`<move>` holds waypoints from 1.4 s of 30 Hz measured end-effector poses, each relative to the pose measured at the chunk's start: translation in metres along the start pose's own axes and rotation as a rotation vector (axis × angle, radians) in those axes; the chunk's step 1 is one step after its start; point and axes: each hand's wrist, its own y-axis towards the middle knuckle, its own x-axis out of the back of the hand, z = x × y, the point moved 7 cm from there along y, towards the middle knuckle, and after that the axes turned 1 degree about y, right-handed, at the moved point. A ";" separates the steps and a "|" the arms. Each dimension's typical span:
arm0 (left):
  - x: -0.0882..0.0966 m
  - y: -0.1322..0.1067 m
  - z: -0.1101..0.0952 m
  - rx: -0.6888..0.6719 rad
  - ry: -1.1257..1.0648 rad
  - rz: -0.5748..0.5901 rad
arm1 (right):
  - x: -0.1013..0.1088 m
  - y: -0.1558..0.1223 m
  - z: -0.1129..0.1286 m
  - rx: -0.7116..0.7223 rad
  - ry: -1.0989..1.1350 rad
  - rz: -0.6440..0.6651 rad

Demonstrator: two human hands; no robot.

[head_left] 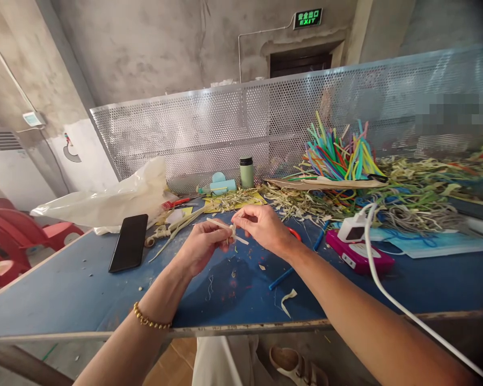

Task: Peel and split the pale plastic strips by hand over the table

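Note:
My left hand (209,241) is closed, thumb against fingers, around a pale flat strip (241,240) whose end sticks out to the right. A small pale piece, folded or knotted, sits at the fingertips. Facing it, my right hand (260,228) pinches at the same strip with thumb and forefinger. The fingertips of both hands almost meet above the table (233,300). Exactly how the strip is wrapped is too small to make out. Behind my left hand lie several long pale dried stems (181,228).
A black phone (129,242) lies left, near a plastic bag (121,195). Red-handled pliers (177,202), a green bottle (247,172) and colourful pipe cleaners (342,153) stand or lie behind. Right are heaped dried strips (418,182), a magenta power strip (360,255) and a white cable (402,313).

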 end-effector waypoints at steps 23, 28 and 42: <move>0.004 0.000 0.004 -0.043 0.123 -0.079 | -0.009 0.000 -0.003 -0.019 -0.012 0.089; 0.002 0.000 0.004 -0.059 0.162 -0.076 | -0.008 0.000 -0.001 -0.022 -0.097 0.069; 0.009 -0.002 -0.012 -0.261 0.292 -0.234 | -0.001 -0.001 -0.008 -0.088 -0.073 0.031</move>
